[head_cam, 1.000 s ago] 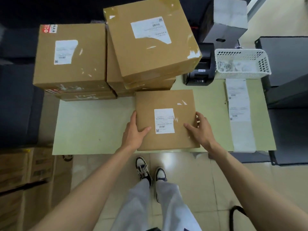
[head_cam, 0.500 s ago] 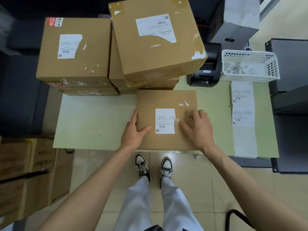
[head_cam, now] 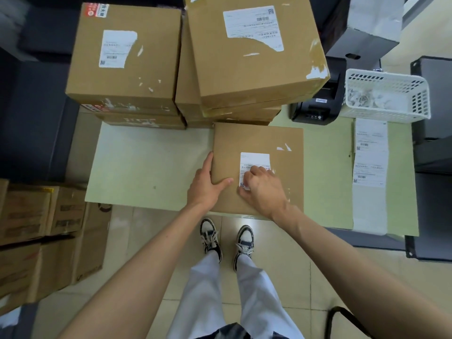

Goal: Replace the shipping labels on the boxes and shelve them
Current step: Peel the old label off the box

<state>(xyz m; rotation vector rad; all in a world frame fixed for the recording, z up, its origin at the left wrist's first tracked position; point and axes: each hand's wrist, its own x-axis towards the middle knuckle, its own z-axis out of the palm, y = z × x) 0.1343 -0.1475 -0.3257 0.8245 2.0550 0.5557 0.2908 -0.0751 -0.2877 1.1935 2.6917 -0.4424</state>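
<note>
Old label being picked at on the flat box at the counter's near edge.

Head view: the left hand [head_cam: 204, 188] lay flat against the box [head_cam: 259, 143], fingers straight along its left side, thumb on top; the right hand [head_cam: 263, 189], fingers curled, picked at the lower part of the shipping label [head_cam: 254, 160], though whether it had a corner pinched could not be told. The box looked stiff and light, best carried by opposite edges; the label was thin and probably tears. Its print was too small to read. Fresh labels [head_cam: 370, 152] lay right of the right hand.

The pale green desk [head_cam: 146, 167] carries brown cardboard boxes [head_cam: 259, 143], a black label printer [head_cam: 315, 106], a white plastic basket [head_cam: 386, 94] and a white label strip [head_cam: 370, 167].
</note>
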